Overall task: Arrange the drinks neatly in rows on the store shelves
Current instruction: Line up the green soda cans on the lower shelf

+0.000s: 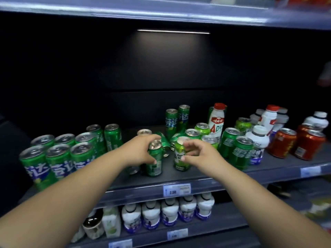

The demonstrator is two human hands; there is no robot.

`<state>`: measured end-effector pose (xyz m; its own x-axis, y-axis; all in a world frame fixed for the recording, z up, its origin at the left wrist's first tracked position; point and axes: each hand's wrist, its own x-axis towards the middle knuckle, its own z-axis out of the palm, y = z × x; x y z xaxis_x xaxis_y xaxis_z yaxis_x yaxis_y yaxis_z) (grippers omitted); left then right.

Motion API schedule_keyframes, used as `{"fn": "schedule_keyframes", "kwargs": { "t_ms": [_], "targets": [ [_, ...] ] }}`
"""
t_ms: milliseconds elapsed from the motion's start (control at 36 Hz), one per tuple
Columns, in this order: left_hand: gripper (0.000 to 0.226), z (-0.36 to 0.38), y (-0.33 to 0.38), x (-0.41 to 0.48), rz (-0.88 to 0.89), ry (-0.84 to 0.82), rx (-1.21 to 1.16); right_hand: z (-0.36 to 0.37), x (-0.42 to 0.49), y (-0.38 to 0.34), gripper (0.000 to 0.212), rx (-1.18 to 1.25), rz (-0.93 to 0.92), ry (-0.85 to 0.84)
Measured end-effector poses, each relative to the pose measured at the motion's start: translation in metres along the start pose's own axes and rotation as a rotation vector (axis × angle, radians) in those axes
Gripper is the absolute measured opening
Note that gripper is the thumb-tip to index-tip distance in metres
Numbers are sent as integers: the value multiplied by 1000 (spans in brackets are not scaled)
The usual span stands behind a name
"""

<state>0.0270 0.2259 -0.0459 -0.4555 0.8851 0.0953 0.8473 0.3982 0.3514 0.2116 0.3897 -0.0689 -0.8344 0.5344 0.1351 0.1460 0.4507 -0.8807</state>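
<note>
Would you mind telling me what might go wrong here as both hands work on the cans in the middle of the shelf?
1. The left hand grips a dark green can with toppled cans lying just behind; moving it back could send them rolling.
2. The right hand holds a light green can close to the shelf's front edge, so a slip could drop it.
3. The upright cans crowded behind could be knocked over.

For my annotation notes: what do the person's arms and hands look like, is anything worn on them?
Both forearms are bare up to the frame edge, no sleeves visible. The left hand and right hand wear no gloves, and no rings, watch or bracelet can be seen. Fingernails look short and plain.
</note>
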Motion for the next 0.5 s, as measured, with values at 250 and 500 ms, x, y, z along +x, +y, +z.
{"fn": "schedule_keyframes", "kwargs": {
  "t_ms": [250, 500],
  "targets": [
    [84, 29, 31, 7, -219, 141, -56, -50, -4, 51, 35, -27, 30, -62],
    [82, 51, 85, 12, -178, 324, 149, -75, -5, 72, 46, -81, -21, 166]
  ]
}}
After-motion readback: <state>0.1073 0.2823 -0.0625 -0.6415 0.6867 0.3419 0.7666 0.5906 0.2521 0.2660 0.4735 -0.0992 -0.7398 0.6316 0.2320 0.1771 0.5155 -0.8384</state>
